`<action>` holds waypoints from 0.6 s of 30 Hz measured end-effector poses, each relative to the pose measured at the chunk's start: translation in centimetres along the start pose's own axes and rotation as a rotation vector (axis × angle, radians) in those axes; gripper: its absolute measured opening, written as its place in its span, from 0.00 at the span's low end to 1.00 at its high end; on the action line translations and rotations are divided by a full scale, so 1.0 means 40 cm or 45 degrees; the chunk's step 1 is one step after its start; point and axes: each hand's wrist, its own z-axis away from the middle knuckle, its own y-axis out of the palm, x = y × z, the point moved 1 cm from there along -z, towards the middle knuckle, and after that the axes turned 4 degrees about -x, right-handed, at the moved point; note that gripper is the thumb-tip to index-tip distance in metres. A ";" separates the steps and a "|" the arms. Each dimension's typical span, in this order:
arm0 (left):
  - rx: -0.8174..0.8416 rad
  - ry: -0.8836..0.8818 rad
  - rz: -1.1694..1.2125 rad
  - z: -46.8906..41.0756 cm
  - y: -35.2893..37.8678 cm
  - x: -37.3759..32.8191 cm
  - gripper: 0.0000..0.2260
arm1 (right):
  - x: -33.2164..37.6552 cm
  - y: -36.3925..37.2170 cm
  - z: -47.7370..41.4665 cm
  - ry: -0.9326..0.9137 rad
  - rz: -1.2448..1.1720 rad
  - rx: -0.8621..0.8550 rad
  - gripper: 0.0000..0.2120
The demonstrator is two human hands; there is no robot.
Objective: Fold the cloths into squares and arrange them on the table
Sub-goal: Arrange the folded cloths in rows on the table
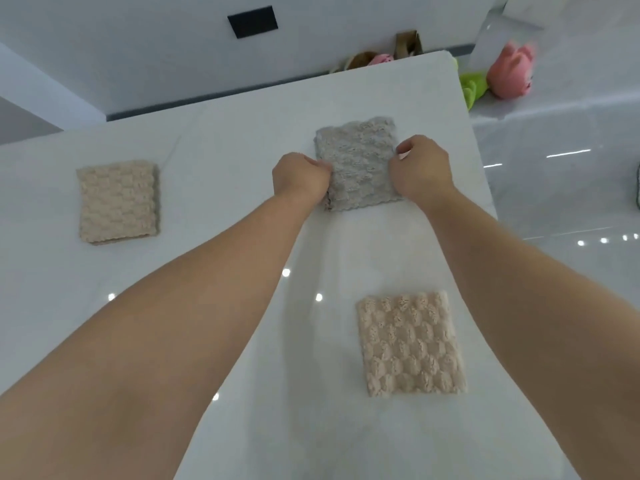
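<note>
Three folded, textured cloths lie on the white table (225, 126). A grey cloth (358, 161) sits at the far middle, folded into a square. My left hand (299, 174) grips its left edge with curled fingers, and my right hand (420, 168) grips its right edge the same way. A beige folded cloth (117, 200) lies apart at the far left. Another beige folded cloth (410, 342) lies nearer to me on the right, between my forearms.
The table's right edge (481, 161) runs close to my right hand, with glossy floor beyond. A pink and green plush toy (502, 76) lies off the table at the far right. Brown bags (408, 45) stand behind the far edge.
</note>
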 end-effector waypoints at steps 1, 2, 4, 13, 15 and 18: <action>0.002 0.008 -0.016 0.001 0.006 0.000 0.13 | -0.003 0.008 -0.003 -0.010 0.002 0.010 0.09; 0.000 0.017 -0.032 0.000 0.011 -0.001 0.13 | -0.006 0.015 -0.006 -0.014 -0.002 0.015 0.08; -0.014 0.033 -0.056 -0.002 0.019 -0.002 0.13 | -0.010 0.020 -0.012 -0.004 -0.017 0.031 0.10; -0.067 0.035 -0.134 -0.015 0.021 0.006 0.11 | -0.023 0.020 0.002 -0.038 0.095 0.096 0.23; -0.077 0.018 -0.136 -0.023 0.018 0.009 0.09 | -0.023 0.022 0.005 -0.054 0.123 0.106 0.24; -0.102 0.138 -0.229 -0.026 0.018 0.015 0.04 | -0.025 0.029 0.006 -0.087 0.138 0.127 0.25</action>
